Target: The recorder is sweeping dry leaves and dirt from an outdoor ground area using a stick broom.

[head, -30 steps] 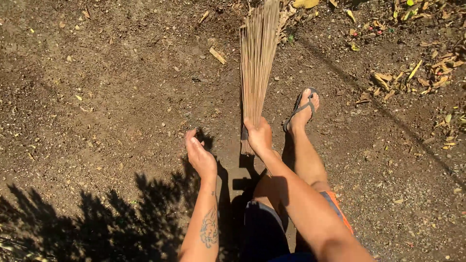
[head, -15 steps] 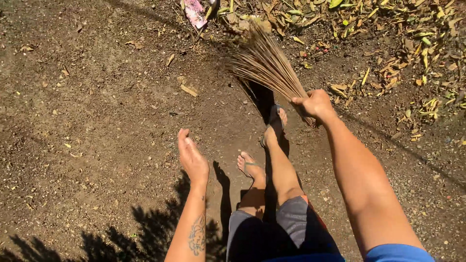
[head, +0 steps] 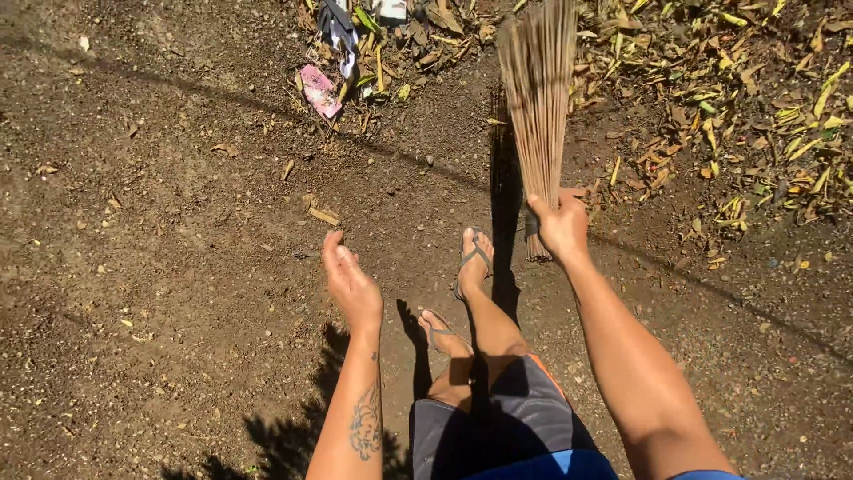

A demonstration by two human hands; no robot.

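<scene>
My right hand [head: 559, 226] grips the bound end of a stick broom [head: 537, 98] made of thin brown ribs. The broom points away from me, its tips spread over the dirt at the top of the view. My left hand [head: 350, 283] hangs free over bare soil, fingers extended and loosely together, holding nothing. Both of my feet in grey flip-flops [head: 472, 258] stand between the two hands.
Dry yellow and brown leaves [head: 737, 107] lie thick at the top right. A small litter pile with a pink wrapper [head: 318, 89] sits at the top centre-left. A thin shadow line crosses the brown dirt ground [head: 160, 231]. Plant shadows fall at the bottom.
The broom swung from slanting left to pointing straight ahead, and my right hand moved slightly left and down. I stepped forward; the litter pile and leaves sit lower in view.
</scene>
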